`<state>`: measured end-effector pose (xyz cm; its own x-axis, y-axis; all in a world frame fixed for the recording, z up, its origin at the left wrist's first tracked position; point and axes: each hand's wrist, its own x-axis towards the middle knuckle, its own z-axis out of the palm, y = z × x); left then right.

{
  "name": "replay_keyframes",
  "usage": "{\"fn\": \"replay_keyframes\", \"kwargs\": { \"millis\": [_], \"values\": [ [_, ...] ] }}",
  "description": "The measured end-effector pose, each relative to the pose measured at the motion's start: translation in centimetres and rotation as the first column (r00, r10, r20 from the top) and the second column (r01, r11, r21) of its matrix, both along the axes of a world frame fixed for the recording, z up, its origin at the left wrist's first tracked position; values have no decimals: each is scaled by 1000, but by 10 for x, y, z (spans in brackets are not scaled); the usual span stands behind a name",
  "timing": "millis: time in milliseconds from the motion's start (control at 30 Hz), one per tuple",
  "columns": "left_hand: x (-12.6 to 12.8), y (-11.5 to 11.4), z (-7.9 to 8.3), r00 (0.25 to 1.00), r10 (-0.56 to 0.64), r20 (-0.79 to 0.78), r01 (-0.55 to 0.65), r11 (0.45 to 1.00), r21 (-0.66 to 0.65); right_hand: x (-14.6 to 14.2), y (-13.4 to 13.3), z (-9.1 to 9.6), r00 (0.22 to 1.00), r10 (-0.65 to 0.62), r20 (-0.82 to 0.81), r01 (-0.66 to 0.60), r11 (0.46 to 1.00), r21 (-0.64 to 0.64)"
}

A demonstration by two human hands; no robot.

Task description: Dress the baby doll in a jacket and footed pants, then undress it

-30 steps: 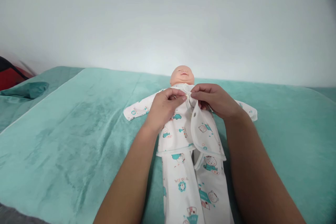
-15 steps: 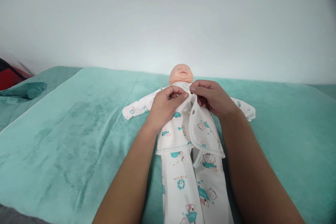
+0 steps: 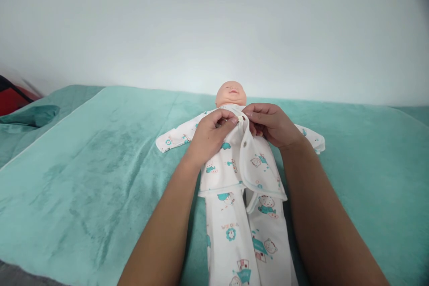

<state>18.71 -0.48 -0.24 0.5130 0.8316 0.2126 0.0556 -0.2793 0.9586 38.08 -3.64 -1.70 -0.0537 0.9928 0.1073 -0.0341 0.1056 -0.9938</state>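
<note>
A baby doll [image 3: 230,93] lies on its back on a teal blanket [image 3: 100,165], its head pointing away from me. It wears a white suit with teal cartoon prints [image 3: 234,214]. My left hand [image 3: 211,136] pinches the left edge of the suit's front at the chest. My right hand [image 3: 270,124] pinches the right flap by the collar. A small snap [image 3: 240,119] shows between my fingertips. Below my hands the right flap [image 3: 259,165] hangs loose and unfastened.
A white wall [image 3: 214,27] rises behind the bed. A folded teal cloth [image 3: 31,115] and something red and black [image 3: 11,96] lie at the far left. The blanket's pale edge [image 3: 50,129] runs diagonally at the left.
Both hands stayed at the doll's chest and drew the two front edges closer together near the collar. The view shifted slightly.
</note>
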Motion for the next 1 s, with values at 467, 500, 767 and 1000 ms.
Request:
{"fn": "replay_keyframes", "kwargs": {
  "millis": [467, 500, 767, 1000],
  "values": [
    [-1, 0, 1, 999, 8, -46, -8, 1000, 13, -6, -5, 9, 972, -49, 228, 49, 999, 7],
    [-1, 0, 1, 998, 10, -54, -8, 1000, 24, -7, -5, 10, 969, -54, 240, 52, 999, 16],
    [-2, -1, 1, 996, 11, -86, -5, 997, 79, -11, -5, 14, 961, -45, 273, 34, 998, 44],
    [4, 2, -5, 993, 100, -60, -81, 962, 261, -9, -6, 13, 962, -23, 272, 14, 999, 35]
  ]
}}
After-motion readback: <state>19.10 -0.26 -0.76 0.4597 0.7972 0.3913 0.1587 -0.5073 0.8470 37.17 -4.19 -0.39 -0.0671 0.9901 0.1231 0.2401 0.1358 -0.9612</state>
